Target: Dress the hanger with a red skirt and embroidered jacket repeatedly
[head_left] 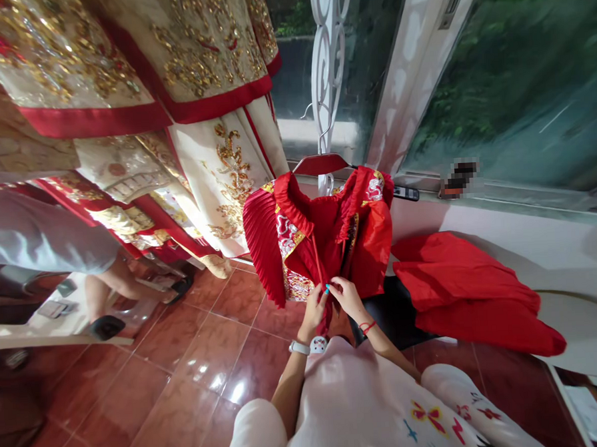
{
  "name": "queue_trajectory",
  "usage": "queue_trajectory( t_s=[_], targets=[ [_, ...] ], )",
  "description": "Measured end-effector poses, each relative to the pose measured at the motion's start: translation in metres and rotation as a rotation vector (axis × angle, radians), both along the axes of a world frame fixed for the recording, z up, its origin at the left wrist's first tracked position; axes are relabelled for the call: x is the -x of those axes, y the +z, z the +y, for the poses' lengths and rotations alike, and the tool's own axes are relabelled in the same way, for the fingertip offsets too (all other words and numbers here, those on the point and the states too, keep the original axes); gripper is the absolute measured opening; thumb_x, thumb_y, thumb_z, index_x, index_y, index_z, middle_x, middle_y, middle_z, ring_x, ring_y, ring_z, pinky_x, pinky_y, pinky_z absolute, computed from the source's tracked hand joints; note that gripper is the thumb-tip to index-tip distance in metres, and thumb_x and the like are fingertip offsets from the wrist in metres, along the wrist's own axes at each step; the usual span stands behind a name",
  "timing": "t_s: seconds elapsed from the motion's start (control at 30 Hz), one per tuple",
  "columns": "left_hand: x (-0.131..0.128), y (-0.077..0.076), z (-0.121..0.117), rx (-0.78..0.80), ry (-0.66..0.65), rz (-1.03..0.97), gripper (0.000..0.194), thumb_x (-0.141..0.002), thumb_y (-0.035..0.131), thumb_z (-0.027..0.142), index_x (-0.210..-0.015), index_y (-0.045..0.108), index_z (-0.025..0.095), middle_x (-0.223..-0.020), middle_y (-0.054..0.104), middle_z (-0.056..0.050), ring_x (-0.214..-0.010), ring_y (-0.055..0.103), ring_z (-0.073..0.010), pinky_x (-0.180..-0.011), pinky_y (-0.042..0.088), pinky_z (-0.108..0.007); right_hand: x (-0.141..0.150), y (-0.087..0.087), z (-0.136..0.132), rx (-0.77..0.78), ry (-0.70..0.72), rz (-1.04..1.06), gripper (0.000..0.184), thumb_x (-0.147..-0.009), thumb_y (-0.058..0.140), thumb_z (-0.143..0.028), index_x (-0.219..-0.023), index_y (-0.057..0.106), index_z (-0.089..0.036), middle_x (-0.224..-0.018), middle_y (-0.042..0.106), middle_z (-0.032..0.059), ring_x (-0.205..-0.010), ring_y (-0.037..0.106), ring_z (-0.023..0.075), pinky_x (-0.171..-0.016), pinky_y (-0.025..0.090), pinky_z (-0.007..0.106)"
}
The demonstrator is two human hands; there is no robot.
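Note:
A red pleated garment point(300, 250) with white and gold embroidered bands hangs in front of me from a red hanger point(320, 163). A thin red cord point(318, 259) runs down its middle to my fingers. My left hand point(313, 311), with a pale watch on the wrist, is closed in a pinch on the cord at the lower middle of the garment. Beside it, almost touching, my right hand point(347, 297) pinches the red cord too; its wrist wears a red string bracelet. The exact spot between the fingertips is small and partly hidden.
Cream gowns point(214, 48) with gold beading hang at upper left. Red cloth point(472, 288) lies over a dark seat point(393, 312) on the right. Another person's legs point(106, 287) show at left. A white scrolled metal stand point(323, 69) rises before the window point(516, 92).

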State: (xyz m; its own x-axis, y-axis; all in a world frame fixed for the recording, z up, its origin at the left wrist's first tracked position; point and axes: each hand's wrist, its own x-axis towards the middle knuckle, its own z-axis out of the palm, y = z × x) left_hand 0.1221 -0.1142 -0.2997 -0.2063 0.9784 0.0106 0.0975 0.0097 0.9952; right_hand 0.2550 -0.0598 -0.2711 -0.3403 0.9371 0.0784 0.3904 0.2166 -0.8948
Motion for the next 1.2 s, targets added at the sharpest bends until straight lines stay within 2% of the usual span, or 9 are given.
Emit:
queue_trajectory(
  t_s=[0.2, 0.3, 0.4, 0.53, 0.6, 0.73, 0.9, 1.0, 1.2],
  targets=[
    [0.007, 0.001, -0.004, -0.023, -0.017, 0.033, 0.037, -0.093, 0.059, 0.049, -0.106, 0.07, 0.016, -0.106, 0.074, -0.009, -0.1, 0.066, -0.0242, -0.096, 0.051, -0.039, -0.001, 0.021, 0.002, -0.072, 0.082, -0.163, 0.019, -0.09, 0.056, -0.03, -0.073, 0.06, -0.022, -0.079, 0.066, 0.0059, -0.072, 0.06, 0.0199, -0.07, 0.042, 0.03],
    [0.01, 0.0, -0.005, -0.021, -0.021, 0.037, 0.041, -0.093, 0.057, 0.053, -0.102, 0.072, 0.015, -0.101, 0.074, -0.01, -0.097, 0.066, -0.0248, -0.095, 0.051, -0.04, -0.002, 0.027, 0.005, 0.006, 0.171, -0.14, 0.018, -0.09, 0.053, -0.027, -0.074, 0.059, -0.022, -0.075, 0.064, 0.0031, -0.069, 0.057, 0.0173, -0.069, 0.04, 0.028],
    [0.015, -0.002, -0.008, -0.014, -0.019, 0.052, 0.044, -0.093, 0.055, 0.056, -0.101, 0.073, 0.016, -0.103, 0.075, -0.011, -0.099, 0.066, -0.026, -0.097, 0.05, -0.041, -0.002, 0.024, 0.006, 0.29, 0.256, 0.043, 0.017, -0.086, 0.059, -0.029, -0.072, 0.059, -0.02, -0.064, 0.058, -0.0019, -0.058, 0.049, 0.0125, -0.057, 0.035, 0.023],
    [0.02, -0.006, -0.013, -0.064, 0.007, 0.118, 0.046, -0.095, 0.052, 0.056, -0.105, 0.074, 0.018, -0.105, 0.074, -0.011, -0.101, 0.066, -0.0263, -0.099, 0.049, -0.043, 0.006, 0.014, 0.001, 0.964, 0.26, 0.572, 0.029, -0.079, 0.07, -0.031, -0.063, 0.049, -0.019, -0.05, 0.04, -0.0086, -0.042, 0.023, 0.005, -0.041, 0.018, 0.019],
    [0.021, -0.01, -0.015, -0.077, 0.023, 0.153, 0.046, -0.096, 0.05, 0.057, -0.105, 0.074, 0.018, -0.104, 0.074, -0.012, -0.101, 0.066, -0.0264, -0.099, 0.049, -0.044, 0.011, 0.012, 0.0, 1.105, 0.274, 0.727, 0.031, -0.081, 0.069, -0.026, -0.063, 0.044, -0.02, -0.048, 0.032, -0.0111, -0.04, 0.015, 0.0039, -0.038, 0.014, 0.017],
    [0.022, -0.014, -0.015, -0.051, 0.063, 0.153, 0.048, -0.095, 0.049, 0.059, -0.103, 0.073, 0.019, -0.106, 0.075, -0.013, -0.103, 0.067, -0.0275, -0.101, 0.049, -0.046, 0.015, 0.028, 0.02, 1.107, 0.274, 0.837, 0.028, -0.085, 0.064, -0.016, -0.067, 0.042, -0.021, -0.049, 0.023, -0.013, -0.04, 0.009, 0.0041, -0.036, 0.015, 0.015],
    [0.024, -0.011, -0.008, -0.074, 0.118, 0.142, 0.046, -0.094, 0.051, 0.058, -0.107, 0.071, 0.018, -0.111, 0.073, -0.013, -0.11, 0.065, -0.029, -0.105, 0.047, -0.047, 0.018, 0.084, 0.067, 1.039, 0.195, 0.944, 0.022, -0.082, 0.067, -0.015, -0.072, 0.047, -0.02, -0.055, 0.035, -0.0106, -0.04, 0.018, 0.0029, -0.037, 0.02, 0.015],
    [0.026, -0.008, -0.005, -0.084, 0.104, 0.139, 0.044, -0.098, 0.045, 0.053, -0.11, 0.07, 0.019, -0.112, 0.072, -0.013, -0.11, 0.065, -0.0283, -0.103, 0.048, -0.047, 0.026, 0.112, 0.073, 0.937, 0.14, 0.956, 0.025, -0.079, 0.068, -0.016, -0.067, 0.047, -0.019, -0.053, 0.04, -0.009, -0.039, 0.02, 0.0021, -0.036, 0.02, 0.016],
    [0.024, 0.008, 0.001, -0.101, 0.266, 0.354, 0.05, -0.088, 0.061, 0.049, -0.128, 0.058, 0.018, -0.129, 0.059, -0.017, -0.124, 0.057, -0.0314, -0.107, 0.044, -0.049, 0.032, 0.112, 0.041, 1.063, 0.251, 0.927, 0.032, -0.079, 0.071, -0.024, -0.064, 0.043, -0.02, -0.048, 0.035, -0.0111, -0.037, 0.017, 0.0028, -0.035, 0.018, 0.018]
  ],
)
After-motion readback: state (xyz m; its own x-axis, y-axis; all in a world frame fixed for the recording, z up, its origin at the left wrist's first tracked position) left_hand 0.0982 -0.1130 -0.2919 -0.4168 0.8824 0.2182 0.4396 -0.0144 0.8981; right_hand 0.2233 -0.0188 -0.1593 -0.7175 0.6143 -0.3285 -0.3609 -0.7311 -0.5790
